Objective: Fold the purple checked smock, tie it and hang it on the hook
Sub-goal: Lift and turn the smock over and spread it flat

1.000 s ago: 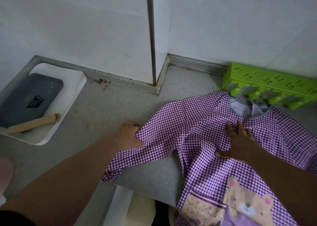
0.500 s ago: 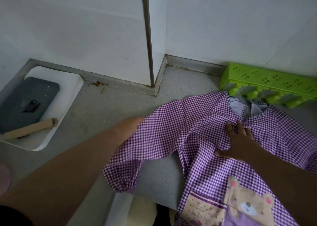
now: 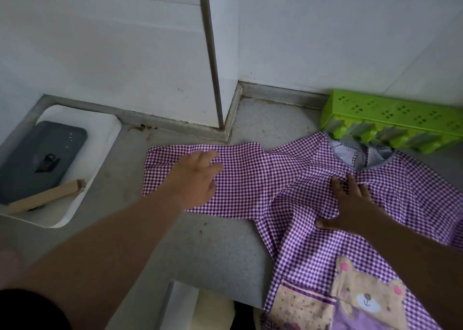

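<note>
- The left hand (image 3: pixel 198 179) is seen with fingers spread and relaxed, laid flat on the outstretched sleeve (image 3: pixel 225 176) of the purple checked smock (image 3: pixel 313 204); nothing is gripped.
- The right hand (image 3: pixel 350 204) is pressed palm-down on the smock's chest just below the neckline, fingers straight and splayed, thumb out toward 9 o'clock; nothing is grasped.
- The smock is spread front-up on a grey speckled counter (image 3: pixel 213 249), its sleeve stretched toward 9 o'clock, its bear patch (image 3: pixel 368 294) at 5 o'clock hanging over the counter's near edge.
- A green plastic rack (image 3: pixel 390 119) is set against the wall at 2 o'clock, touching the smock's collar.
- A white tray (image 3: pixel 100 134) is placed at 9 o'clock, well apart from the smock, carrying a dark grey case (image 3: pixel 37 159) and a brown cardboard strip (image 3: pixel 47 197).
- White tiled walls (image 3: pixel 125 54) are shown meeting at a projecting corner at 12 o'clock.
</note>
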